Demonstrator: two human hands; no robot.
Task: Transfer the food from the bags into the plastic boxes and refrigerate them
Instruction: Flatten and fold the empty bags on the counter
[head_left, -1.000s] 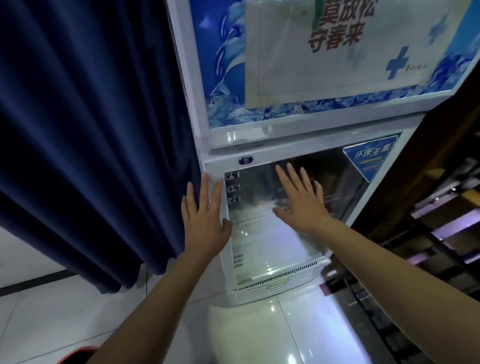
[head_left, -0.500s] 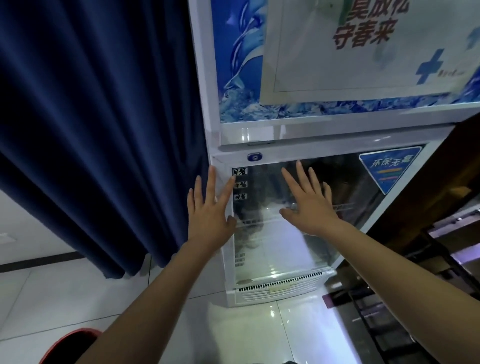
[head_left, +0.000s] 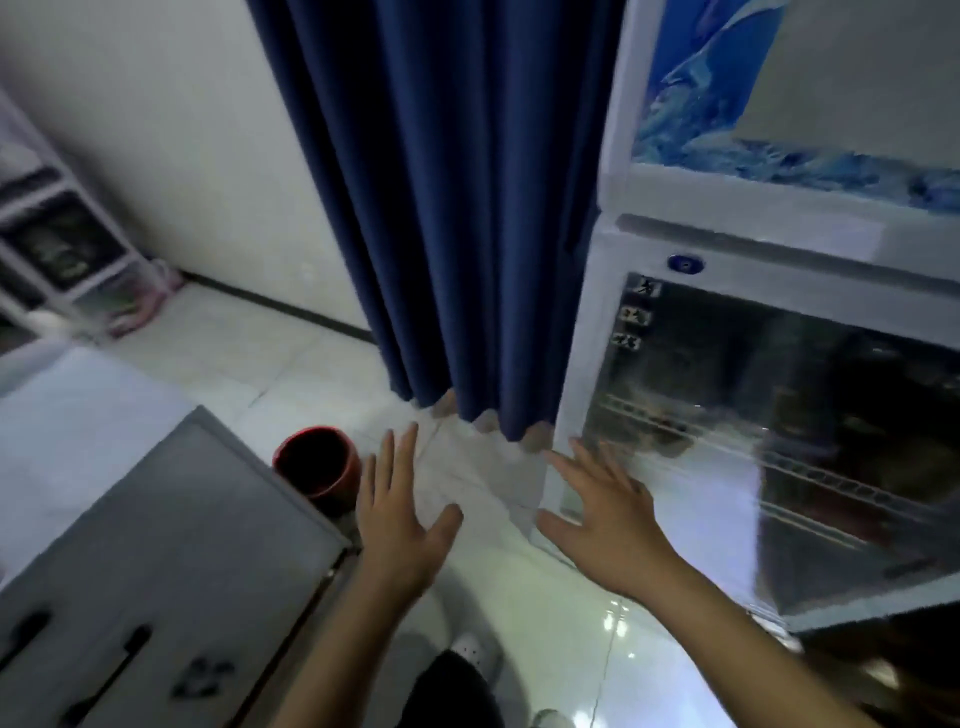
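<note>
- Both hands have come off the fridge door since half a second ago, when I saw them pressed flat against it; the view has also swung left and down, bringing the floor and more of the room into sight.
- My left hand hangs over the tiled floor with fingers straight and spread, holding nothing.
- My right hand is likewise spread flat and empty; its fingertips reach the lower left corner of the door frame, but I cannot tell whether they touch it.
- The refrigerator stands at the right, its glass door closed; wire shelves show faintly through the glass, and I cannot make out any boxes inside.
- A blue ice-pattern panel covers the upper section.
- A dark blue curtain hangs just beside the fridge on its left, its hem near the floor.
- A red bucket sits on the floor between the curtain and a grey cabinet at lower left.
- A white shelf unit stands against the wall at far left, blurred.
</note>
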